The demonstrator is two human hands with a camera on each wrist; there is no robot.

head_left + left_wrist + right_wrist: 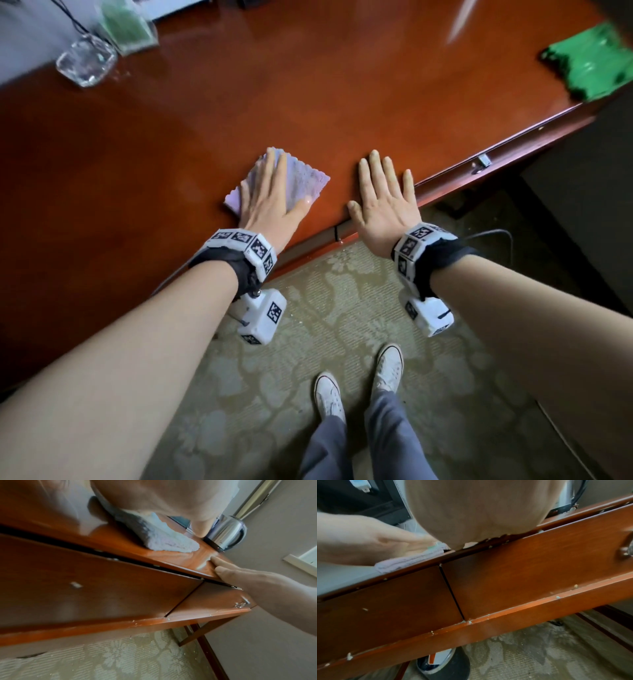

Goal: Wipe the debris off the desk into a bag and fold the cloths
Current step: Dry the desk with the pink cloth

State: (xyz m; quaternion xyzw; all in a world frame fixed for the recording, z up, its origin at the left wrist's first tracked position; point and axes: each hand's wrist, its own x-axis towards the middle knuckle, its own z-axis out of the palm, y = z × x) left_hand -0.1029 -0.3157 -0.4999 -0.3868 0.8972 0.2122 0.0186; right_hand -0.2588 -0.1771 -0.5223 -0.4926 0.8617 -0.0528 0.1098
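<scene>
A folded lilac cloth (pixel 305 183) lies on the red-brown desk (pixel 171 144) near its front edge. My left hand (pixel 269 192) presses flat on it with straight fingers. The cloth (pixel 164 539) shows under my palm in the left wrist view, and as a pale folded edge (pixel 406 559) in the right wrist view. My right hand (pixel 385 195) lies flat and open on the bare desk at its front edge, right of the cloth. A crumpled green bag (pixel 592 61) sits at the desk's far right corner. Small crumbs (pixel 489 539) lie along the desk edge under my right palm.
A glass ashtray (pixel 87 63) and a green packet (pixel 128 29) stand at the desk's back left. A steel kettle (pixel 226 532) is at the right end. Drawer fronts (pixel 530 566) with crumbs on the ledge sit below the edge. Patterned carpet (pixel 342 308) and my white shoes (pixel 388 366) are below.
</scene>
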